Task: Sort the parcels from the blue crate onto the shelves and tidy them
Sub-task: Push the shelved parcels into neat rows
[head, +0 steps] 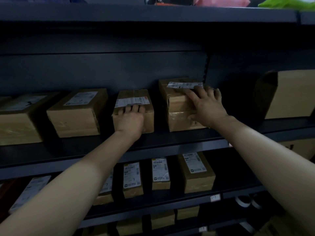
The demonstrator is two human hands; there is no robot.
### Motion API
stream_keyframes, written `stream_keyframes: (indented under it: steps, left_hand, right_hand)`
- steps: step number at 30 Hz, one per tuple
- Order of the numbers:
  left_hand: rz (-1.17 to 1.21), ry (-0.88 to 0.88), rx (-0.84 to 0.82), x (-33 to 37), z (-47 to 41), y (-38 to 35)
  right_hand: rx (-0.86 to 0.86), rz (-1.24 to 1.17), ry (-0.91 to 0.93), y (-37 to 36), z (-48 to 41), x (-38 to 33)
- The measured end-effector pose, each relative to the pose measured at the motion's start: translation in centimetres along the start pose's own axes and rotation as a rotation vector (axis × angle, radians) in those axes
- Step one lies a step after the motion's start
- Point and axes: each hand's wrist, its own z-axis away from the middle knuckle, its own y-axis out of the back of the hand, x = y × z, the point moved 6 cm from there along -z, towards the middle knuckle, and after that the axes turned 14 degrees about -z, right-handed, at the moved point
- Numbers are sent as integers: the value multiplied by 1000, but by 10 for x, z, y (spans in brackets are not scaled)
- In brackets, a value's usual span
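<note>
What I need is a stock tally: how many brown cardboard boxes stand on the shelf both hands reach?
5: brown cardboard left-edge box, next box, third box under the left hand, fourth box under the right hand, bigger far-right box. More may hide offscreen.

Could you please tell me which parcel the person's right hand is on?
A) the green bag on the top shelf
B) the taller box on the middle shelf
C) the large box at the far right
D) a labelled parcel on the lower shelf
B: the right hand wraps over the top front edge of the taller box on the middle shelf, while the left hand holds the narrower box beside it.
</note>
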Motion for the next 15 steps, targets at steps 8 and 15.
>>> stream_keyframes:
  steps: [8,15]
  left_hand:
    - [2,34,231,16,24,50]
    - [8,38,361,22,64,84]
  right_hand:
    - [412,-99,256,28,49,-37]
    - [381,-110,381,22,80,-77]
